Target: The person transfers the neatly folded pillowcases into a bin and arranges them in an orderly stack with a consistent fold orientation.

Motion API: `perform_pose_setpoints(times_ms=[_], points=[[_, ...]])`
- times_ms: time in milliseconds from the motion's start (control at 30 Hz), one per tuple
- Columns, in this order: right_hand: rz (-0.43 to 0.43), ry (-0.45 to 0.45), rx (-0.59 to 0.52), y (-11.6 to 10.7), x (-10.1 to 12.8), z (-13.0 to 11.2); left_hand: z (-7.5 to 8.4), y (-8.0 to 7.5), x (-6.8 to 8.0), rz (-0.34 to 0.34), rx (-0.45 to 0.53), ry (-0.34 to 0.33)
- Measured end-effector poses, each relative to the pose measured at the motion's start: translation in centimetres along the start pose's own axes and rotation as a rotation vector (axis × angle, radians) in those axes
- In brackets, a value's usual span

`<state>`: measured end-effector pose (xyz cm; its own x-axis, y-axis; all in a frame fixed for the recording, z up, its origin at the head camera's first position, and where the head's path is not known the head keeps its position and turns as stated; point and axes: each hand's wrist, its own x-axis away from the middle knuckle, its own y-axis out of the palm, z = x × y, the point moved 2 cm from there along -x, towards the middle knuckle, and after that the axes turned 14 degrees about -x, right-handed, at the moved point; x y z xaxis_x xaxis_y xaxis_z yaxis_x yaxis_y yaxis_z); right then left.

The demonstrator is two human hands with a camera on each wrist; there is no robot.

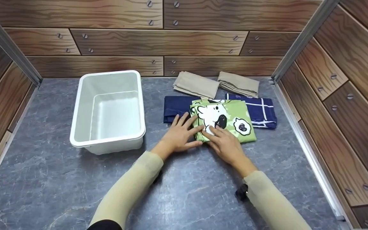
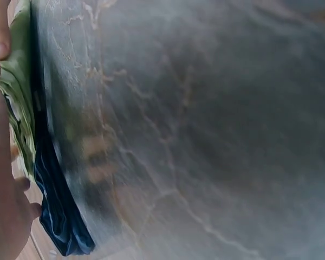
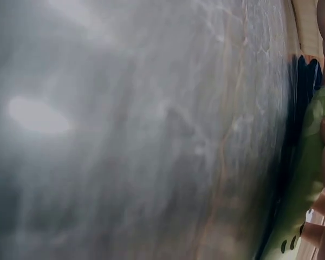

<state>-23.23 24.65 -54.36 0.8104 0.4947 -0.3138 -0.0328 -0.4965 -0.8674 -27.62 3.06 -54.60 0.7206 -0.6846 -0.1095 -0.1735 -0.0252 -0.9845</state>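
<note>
The left hand (image 1: 180, 136), fingers spread, is touching the 8 o'clock edge of a green cloth (image 1: 230, 115); the right hand (image 1: 228, 146), fingers extended, is resting near its 7 o'clock. The printed, folded rectangle is lying on the marbled bench (image 1: 192, 191) at 1 o'clock.

1. Green printed folded cloth (image 1: 235, 113): smooth.
2. White rectangular plastic bin (image 1: 115, 111), nine o'clock from that cloth: smooth.
3. Beige folded cloth (image 1: 196, 84), eleven o'clock: matt.
4. Grey marble-patterned tabletop (image 1: 187, 188): smooth, glossy.
5. Brown wood-grain panelling (image 1: 158, 41), twelve o'clock: smooth-looking.
</note>
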Motion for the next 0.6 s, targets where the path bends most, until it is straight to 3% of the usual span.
perform_pose_setpoints(times_ms=[300, 600], points=[[-0.028, -0.076, -0.064, -1.2, 1.8, 0.2, 0.4, -0.2, 0.0, 0.006, 0.002, 0.025], [-0.157, -0.017, -0.172, -2.6, 4.5, 0.3, 0.9, -0.3, 0.3, 0.02, 0.017, 0.068]])
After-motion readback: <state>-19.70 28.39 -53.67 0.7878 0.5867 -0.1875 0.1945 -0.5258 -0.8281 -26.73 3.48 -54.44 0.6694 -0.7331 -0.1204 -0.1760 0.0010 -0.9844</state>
